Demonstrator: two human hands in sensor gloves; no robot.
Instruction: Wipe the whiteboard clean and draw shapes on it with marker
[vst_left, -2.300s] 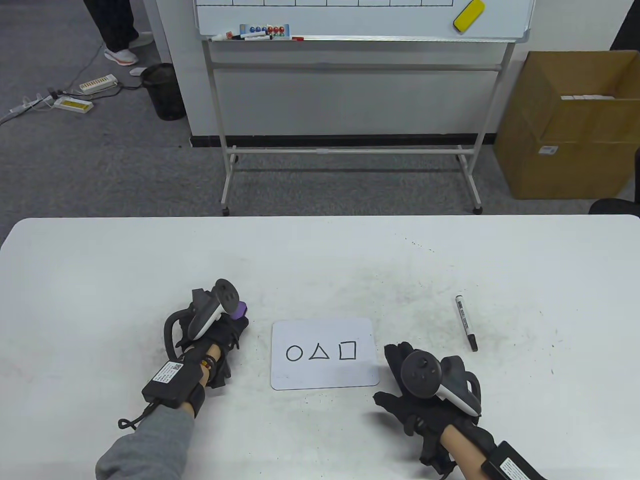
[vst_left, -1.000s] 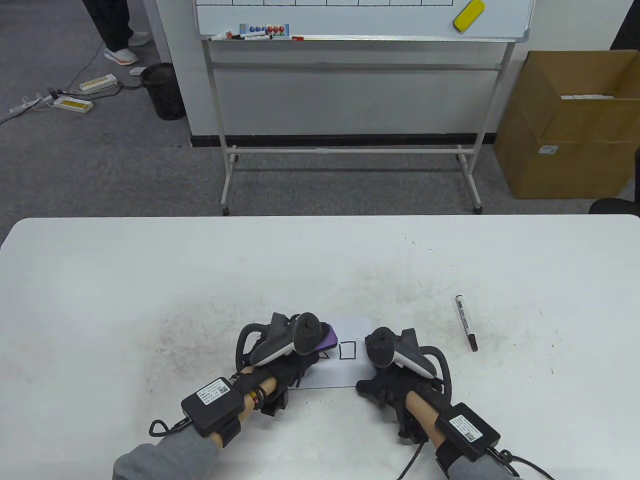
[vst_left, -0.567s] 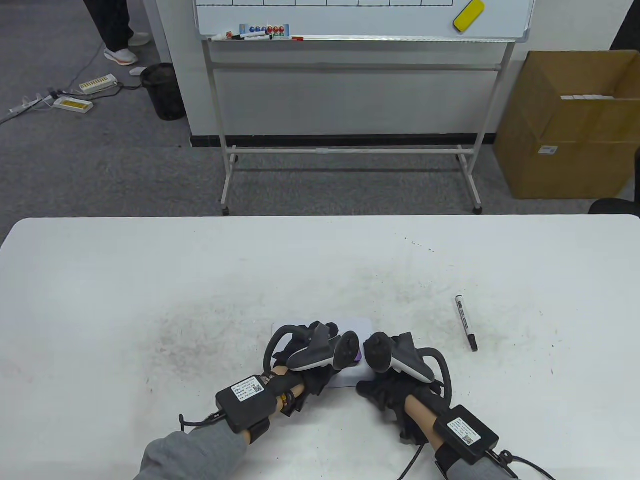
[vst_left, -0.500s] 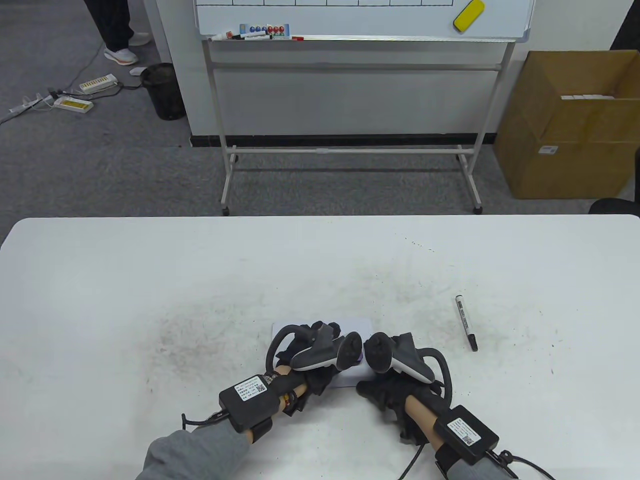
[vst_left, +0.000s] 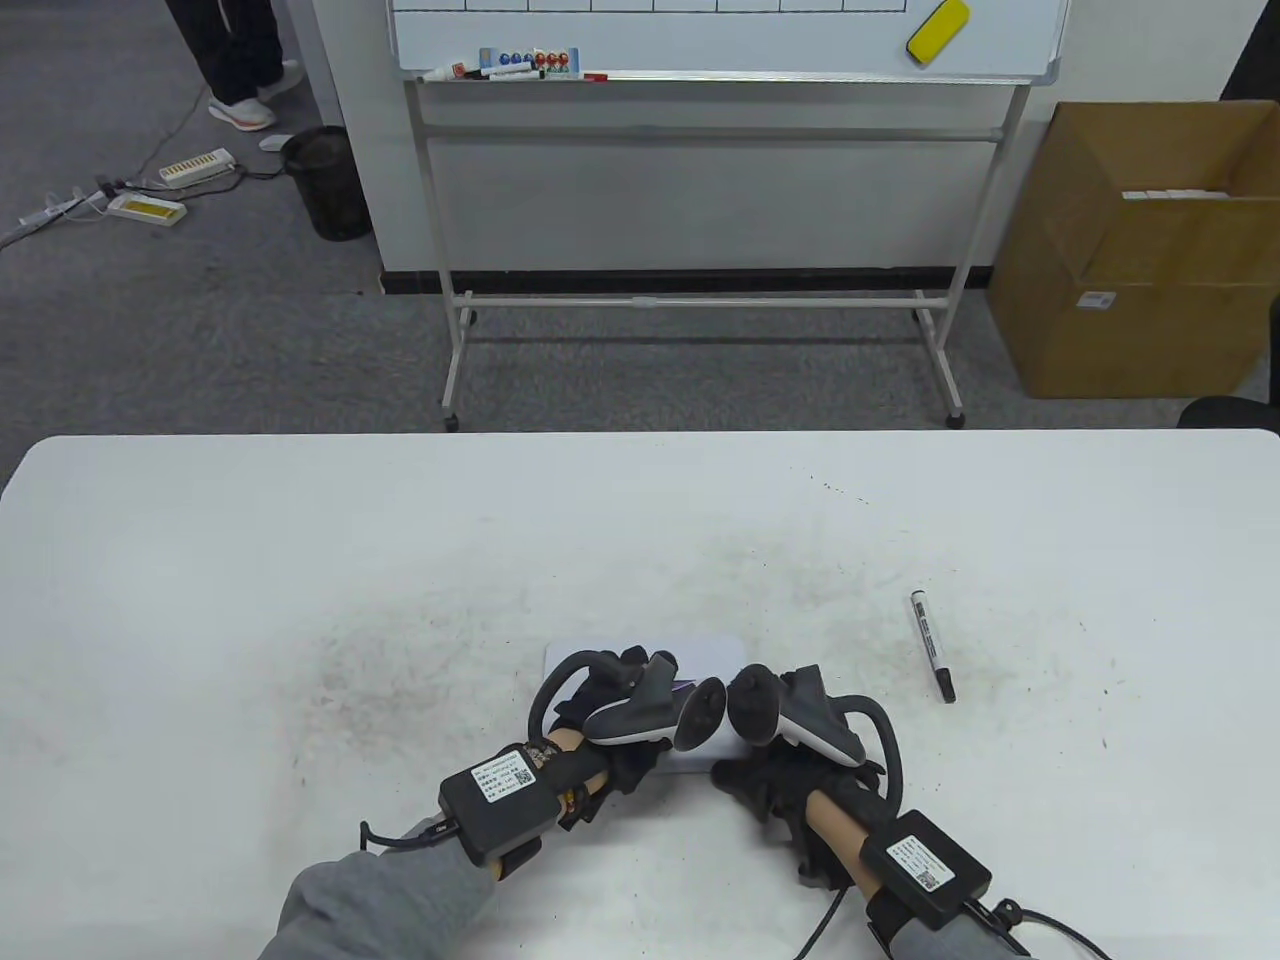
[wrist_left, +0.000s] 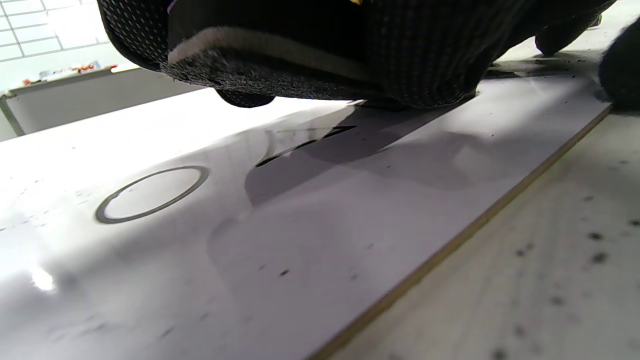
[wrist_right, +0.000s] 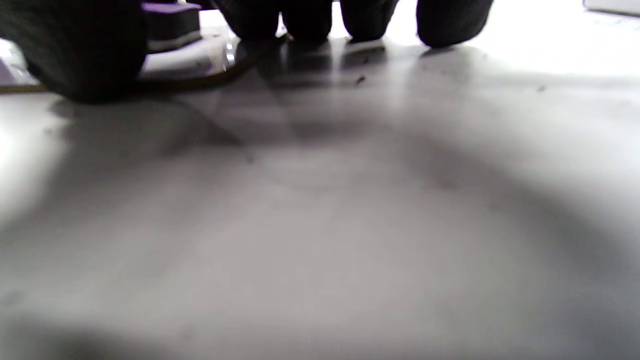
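Note:
A small whiteboard (vst_left: 712, 651) lies flat on the table, mostly covered by both hands. My left hand (vst_left: 628, 672) grips a purple eraser (vst_left: 684, 687) and presses its felt underside (wrist_left: 280, 65) onto the board's right part. In the left wrist view a drawn circle (wrist_left: 152, 194) is intact and part of the triangle (wrist_left: 305, 142) shows beside the felt; the square is hidden. My right hand (vst_left: 772, 772) rests at the board's right edge, its fingertips (wrist_right: 307, 22) down on the surface and its thumb (wrist_right: 75, 50) by the board's edge. A black marker (vst_left: 932, 645) lies to the right, untouched.
The white table (vst_left: 300, 560) is smudged with dark marks around the board. Behind it stand a large rolling whiteboard (vst_left: 720, 40) with a yellow eraser (vst_left: 938, 30), a cardboard box (vst_left: 1140, 250) at the right, a black bin (vst_left: 325, 180), and a person's legs (vst_left: 235, 60) at the top left.
My left hand carried the eraser from left of the board onto it and across to its right part. My right hand moved in to the board's right edge. Over the last half second, almost nothing moved.

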